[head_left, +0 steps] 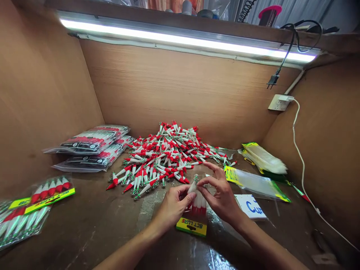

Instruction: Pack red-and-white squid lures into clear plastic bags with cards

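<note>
A clear plastic bag with a yellow "BCT LURE" header card (191,226) lies in front of me, its header toward me. Several red and white fishing lures (199,204) sit side by side inside it. My left hand (180,200) is closed on a white lure (192,186) at the bag's far end, the green hook crown pointing away from me. My right hand (218,193) pinches at the bag's far edge beside this lure, other fingers raised; the fingertips partly hide the edge. Beyond both hands spreads a big heap of loose red and white lures (165,153).
Filled bags are stacked (90,144) at the back left; filled lure packs (50,193) lie at the near left. Empty header bags (253,182) and a white card (250,206) are to the right. A white cable (298,150) hangs from the socket (278,102); a black plug (272,80) dangles above.
</note>
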Action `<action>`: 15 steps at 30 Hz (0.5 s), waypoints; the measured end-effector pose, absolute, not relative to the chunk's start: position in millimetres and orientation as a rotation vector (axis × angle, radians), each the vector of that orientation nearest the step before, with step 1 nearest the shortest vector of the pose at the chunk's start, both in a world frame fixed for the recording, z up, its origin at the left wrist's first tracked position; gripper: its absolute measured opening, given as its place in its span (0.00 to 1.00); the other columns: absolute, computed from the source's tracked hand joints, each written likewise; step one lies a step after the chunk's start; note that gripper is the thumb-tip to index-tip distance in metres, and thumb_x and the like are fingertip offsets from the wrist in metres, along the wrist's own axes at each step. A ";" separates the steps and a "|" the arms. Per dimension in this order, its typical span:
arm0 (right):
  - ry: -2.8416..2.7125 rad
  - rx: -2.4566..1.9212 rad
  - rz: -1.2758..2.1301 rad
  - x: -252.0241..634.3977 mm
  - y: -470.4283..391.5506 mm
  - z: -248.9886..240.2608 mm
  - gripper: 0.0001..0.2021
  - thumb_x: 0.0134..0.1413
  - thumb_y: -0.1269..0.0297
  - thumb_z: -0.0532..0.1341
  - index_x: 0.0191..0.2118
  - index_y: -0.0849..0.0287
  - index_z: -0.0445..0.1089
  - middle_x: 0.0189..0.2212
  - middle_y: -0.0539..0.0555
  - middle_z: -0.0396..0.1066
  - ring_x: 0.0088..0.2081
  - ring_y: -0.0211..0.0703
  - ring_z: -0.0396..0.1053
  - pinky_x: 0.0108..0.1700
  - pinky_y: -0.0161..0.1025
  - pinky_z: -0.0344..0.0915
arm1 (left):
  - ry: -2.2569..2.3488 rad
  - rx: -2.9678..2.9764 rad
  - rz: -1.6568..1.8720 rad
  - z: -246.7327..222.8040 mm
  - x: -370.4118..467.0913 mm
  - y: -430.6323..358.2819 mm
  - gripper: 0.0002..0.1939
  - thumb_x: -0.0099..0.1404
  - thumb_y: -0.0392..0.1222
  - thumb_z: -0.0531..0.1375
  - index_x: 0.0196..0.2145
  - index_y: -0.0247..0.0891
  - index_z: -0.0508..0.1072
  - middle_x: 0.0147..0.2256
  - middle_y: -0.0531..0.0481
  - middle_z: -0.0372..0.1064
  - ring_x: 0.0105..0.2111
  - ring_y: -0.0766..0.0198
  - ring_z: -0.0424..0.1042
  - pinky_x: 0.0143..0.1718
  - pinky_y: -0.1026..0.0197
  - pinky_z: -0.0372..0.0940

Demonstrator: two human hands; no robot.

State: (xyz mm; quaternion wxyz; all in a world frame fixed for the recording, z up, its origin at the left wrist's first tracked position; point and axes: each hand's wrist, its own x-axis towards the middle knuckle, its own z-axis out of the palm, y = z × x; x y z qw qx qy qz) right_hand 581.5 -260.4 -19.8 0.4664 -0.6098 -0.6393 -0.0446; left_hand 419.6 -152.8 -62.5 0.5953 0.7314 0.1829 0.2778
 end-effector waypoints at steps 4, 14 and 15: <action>-1.628 -1.439 -0.113 587.5 -260.8 -20.3 0.05 0.60 0.68 0.64 0.36 0.50 0.76 0.54 0.54 0.71 0.61 0.57 0.61 0.61 0.59 0.60 | 0.390 1.651 0.585 -64.8 420.5 -153.7 0.19 0.69 0.53 0.61 0.46 0.36 0.81 0.37 0.45 0.78 0.35 0.56 0.73 0.36 0.61 0.65; -1.724 -1.393 -0.163 593.0 -261.2 -23.3 0.06 0.61 0.70 0.62 0.39 0.51 0.75 0.55 0.54 0.72 0.56 0.55 0.65 0.55 0.56 0.65 | 0.392 1.486 0.568 -66.7 420.8 -154.3 0.19 0.65 0.51 0.65 0.46 0.33 0.81 0.37 0.43 0.78 0.37 0.55 0.75 0.37 0.60 0.68; -1.759 -1.375 -0.173 594.3 -261.1 -24.2 0.06 0.61 0.71 0.62 0.39 0.51 0.74 0.55 0.55 0.73 0.56 0.54 0.65 0.55 0.56 0.64 | 0.396 1.484 0.557 -67.1 420.6 -154.1 0.20 0.65 0.51 0.65 0.46 0.32 0.81 0.37 0.43 0.78 0.36 0.55 0.75 0.36 0.60 0.68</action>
